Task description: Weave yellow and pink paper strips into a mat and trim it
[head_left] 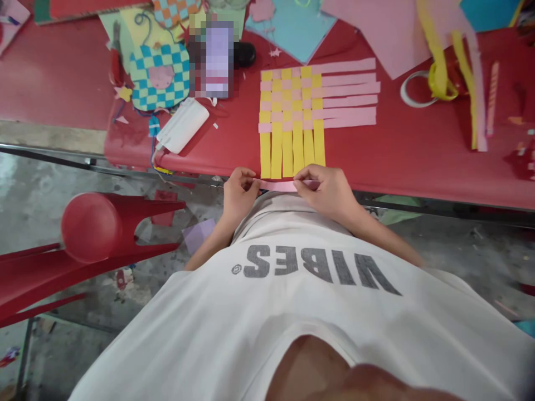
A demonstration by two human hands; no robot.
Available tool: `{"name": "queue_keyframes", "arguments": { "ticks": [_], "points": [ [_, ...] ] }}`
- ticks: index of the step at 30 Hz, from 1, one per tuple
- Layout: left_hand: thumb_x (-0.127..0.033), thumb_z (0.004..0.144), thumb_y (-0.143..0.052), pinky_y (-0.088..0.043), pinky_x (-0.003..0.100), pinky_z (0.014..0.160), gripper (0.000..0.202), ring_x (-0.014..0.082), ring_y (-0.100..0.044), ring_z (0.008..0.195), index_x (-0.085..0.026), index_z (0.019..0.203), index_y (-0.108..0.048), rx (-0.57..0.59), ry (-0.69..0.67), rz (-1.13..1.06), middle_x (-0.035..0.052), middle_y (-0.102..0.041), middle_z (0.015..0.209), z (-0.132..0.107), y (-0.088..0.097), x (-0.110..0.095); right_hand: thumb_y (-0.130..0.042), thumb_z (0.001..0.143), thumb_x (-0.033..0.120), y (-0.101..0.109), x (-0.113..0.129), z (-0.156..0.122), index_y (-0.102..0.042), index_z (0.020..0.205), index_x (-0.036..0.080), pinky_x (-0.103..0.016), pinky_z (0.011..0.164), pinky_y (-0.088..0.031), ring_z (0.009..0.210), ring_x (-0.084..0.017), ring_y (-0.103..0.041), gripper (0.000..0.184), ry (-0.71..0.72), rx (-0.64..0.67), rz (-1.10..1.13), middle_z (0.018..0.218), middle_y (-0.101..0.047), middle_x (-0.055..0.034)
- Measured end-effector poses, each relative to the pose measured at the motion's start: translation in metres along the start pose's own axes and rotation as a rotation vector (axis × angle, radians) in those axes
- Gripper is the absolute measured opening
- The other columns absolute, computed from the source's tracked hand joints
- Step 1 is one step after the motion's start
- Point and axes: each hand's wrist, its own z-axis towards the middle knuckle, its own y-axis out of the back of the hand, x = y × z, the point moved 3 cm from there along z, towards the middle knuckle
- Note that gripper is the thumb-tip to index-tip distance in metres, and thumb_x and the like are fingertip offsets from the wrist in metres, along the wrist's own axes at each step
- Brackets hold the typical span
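Observation:
Between my two hands a pink paper strip (278,185) is stretched sideways at the table's front edge. My left hand (241,192) pinches its left end with thumb and forefinger. My right hand (328,189) pinches it further right, and part of the strip shows beyond the fingers. Just past the strip lies a woven paper mat (291,97) of yellow and pink strips. Its loose yellow ends point toward me, and its loose pink ends reach out to the right. The fingers of my right hand are close to the yellow ends.
Left of the mat are a white power bank (183,126), a phone (219,58), a blue-green checked paper piece (161,78) and red-handled pliers (115,58). Tape rolls (418,89) and yellow strips lie right. A red stool (92,227) stands on the floor at left.

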Motion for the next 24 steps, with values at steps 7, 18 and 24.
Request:
{"name": "queue_keyframes", "arguments": {
  "ticks": [7, 18, 24],
  "points": [
    [-0.029, 0.105, -0.075, -0.061, 0.027, 0.066, 0.011, 0.0151, -0.079, 0.068, -0.026, 0.114, -0.071, -0.022, -0.055, 0.090, -0.0010, -0.084, 0.088, 0.003, 0.001, -0.002, -0.077, 0.102, 0.035, 0.002, 0.012, -0.004, -0.082, 0.097, 0.027, -0.040, 0.080, -0.069, 0.085, -0.026, -0.081, 0.011, 0.076, -0.057, 0.060, 0.094, -0.085, -0.0046],
    [-0.037, 0.116, -0.064, -0.060, 0.046, 0.105, 0.033, 0.0313, -0.075, 0.116, -0.027, 0.139, -0.086, -0.158, -0.611, 0.674, 0.0165, -0.076, 0.129, 0.003, 0.001, -0.004, -0.077, 0.104, 0.035, 0.003, 0.016, -0.003, -0.083, 0.099, 0.027, -0.041, 0.083, -0.071, 0.086, -0.026, -0.082, 0.011, 0.134, -0.108, 0.068, 0.097, -0.085, -0.0058],
    [-0.042, 0.114, -0.070, -0.063, 0.051, 0.107, 0.039, 0.0344, -0.074, 0.123, -0.030, 0.148, -0.084, -0.065, -0.669, 0.809, 0.0188, -0.075, 0.143, 0.001, 0.006, -0.001, -0.075, 0.107, 0.041, -0.002, 0.020, -0.010, -0.085, 0.103, 0.028, -0.041, 0.084, -0.071, 0.088, -0.026, -0.082, 0.016, 0.142, -0.081, 0.016, 0.101, -0.088, -0.0055]
  ]
}}
